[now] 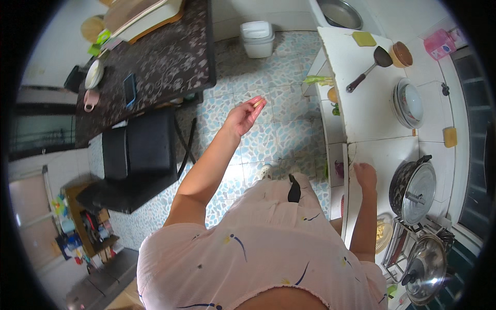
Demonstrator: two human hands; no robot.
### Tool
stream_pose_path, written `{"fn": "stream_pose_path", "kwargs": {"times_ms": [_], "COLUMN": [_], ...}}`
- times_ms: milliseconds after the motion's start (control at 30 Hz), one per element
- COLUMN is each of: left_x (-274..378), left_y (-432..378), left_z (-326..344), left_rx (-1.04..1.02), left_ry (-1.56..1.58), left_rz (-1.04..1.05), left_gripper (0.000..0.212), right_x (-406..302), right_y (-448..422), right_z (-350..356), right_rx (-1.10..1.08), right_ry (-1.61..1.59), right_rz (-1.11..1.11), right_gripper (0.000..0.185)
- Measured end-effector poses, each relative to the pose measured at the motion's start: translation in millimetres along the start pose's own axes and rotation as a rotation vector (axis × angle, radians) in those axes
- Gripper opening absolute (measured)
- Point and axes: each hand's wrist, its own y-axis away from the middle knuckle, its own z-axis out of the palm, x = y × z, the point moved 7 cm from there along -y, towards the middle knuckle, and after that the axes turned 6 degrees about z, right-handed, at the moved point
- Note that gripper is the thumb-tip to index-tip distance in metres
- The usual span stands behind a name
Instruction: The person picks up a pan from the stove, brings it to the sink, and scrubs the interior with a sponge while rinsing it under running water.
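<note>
My left hand is raised over the tiled floor, its fingers closed on a small pale yellowish piece that I cannot identify. My right hand rests at the edge of the white countertop with its fingers curled; whether anything is under them cannot be told. To the right of that hand stands a dark-patterned pot with a metal lid. Behind my right forearm, a basket holds pale yellow pieces. Farther up the counter lie a spatula and a stack of plates and a bowl.
A dark patterned table carries a phone, a pink mug and a bowl. A black chair stands beside it. A white lidded bin is by the far wall. Vegetables sit on shelves below the counter.
</note>
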Motion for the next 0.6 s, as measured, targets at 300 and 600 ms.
{"fn": "stream_pose_path", "kwargs": {"times_ms": [300,600], "left_x": [41.7,81.1], "left_y": [-84.6,-173.5], "left_z": [1.9,-2.9], "left_rx": [0.180,0.279], "left_ry": [-0.059,-0.017], "left_rz": [0.100,0.152], "left_gripper": [0.031,0.034], "right_x": [-121.7,-219.2], "right_y": [-145.9,-304.2], "right_z": [-67.3,-92.4], "right_rx": [0.442,0.586], "right_ry": [-0.569,-0.187], "right_rz": [-0.421,-0.391], "right_gripper": [0.022,0.043]}}
